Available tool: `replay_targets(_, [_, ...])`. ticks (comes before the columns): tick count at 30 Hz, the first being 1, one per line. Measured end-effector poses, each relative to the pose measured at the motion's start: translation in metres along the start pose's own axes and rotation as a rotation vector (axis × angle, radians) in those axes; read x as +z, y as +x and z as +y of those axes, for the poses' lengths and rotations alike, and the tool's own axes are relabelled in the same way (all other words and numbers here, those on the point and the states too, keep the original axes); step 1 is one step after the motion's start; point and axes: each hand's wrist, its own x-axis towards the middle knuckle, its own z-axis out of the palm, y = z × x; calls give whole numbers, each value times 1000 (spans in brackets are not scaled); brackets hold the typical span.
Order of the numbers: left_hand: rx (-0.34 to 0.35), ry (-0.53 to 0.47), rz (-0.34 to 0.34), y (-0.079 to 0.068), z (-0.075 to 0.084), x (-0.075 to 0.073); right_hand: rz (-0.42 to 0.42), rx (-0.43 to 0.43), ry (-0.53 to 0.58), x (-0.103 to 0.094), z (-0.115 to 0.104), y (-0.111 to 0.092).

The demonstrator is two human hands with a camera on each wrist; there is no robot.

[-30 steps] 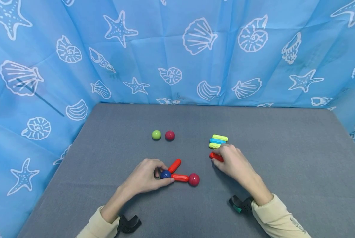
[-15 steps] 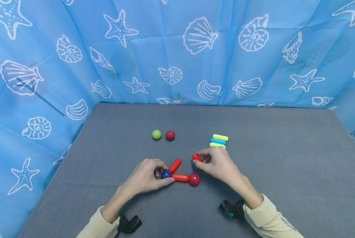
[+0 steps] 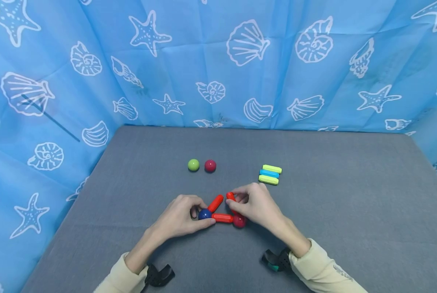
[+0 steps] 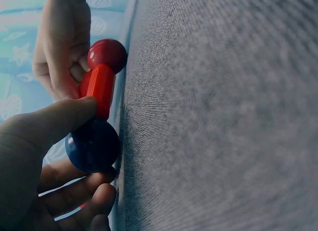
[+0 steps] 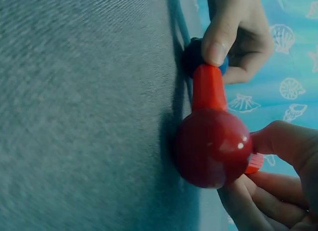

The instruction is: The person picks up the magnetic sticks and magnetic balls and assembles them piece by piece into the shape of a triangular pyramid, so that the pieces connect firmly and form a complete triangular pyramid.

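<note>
My left hand (image 3: 183, 217) grips a blue ball (image 3: 205, 215), its thumb on the near end of a red stick (image 3: 222, 218). That stick runs from the blue ball to a crimson ball (image 3: 239, 221). A second red stick (image 3: 216, 203) slants away from the blue ball toward the back. Between thumb and fingers, my right hand (image 3: 258, 205) pinches a third red stick (image 3: 231, 197), whose lower end meets the crimson ball. In the right wrist view the crimson ball (image 5: 213, 148) partly covers this held stick (image 5: 255, 163).
Farther back on the grey table (image 3: 331, 183) lie a green ball (image 3: 193, 165) and another crimson ball (image 3: 210, 165). To their right sit two yellow sticks (image 3: 268, 180) with a blue stick (image 3: 269, 173) between them. A blue shell-print curtain (image 3: 218, 61) hangs behind the table.
My right hand has carried the red stick leftward from beside the yellow and blue sticks to the crimson ball, turning it more upright in view. The left hand has stayed in place.
</note>
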Motion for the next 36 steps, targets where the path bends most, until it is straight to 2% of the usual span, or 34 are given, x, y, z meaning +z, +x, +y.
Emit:
replay_targets(6, [-3, 1, -11, 1, 1, -1, -31, 33, 13, 3, 3, 1])
replay_targets(17, [4, 19, 8, -1, 1, -1, -65, -33, -38, 6, 4, 3])
replay_targets(28, [4, 31, 16, -2, -1, -2, -89, -26, -88, 9, 5, 7])
replay_targets(36, [-27, 40, 13, -4, -3, -6, -105, -23, -87, 10, 2, 12])
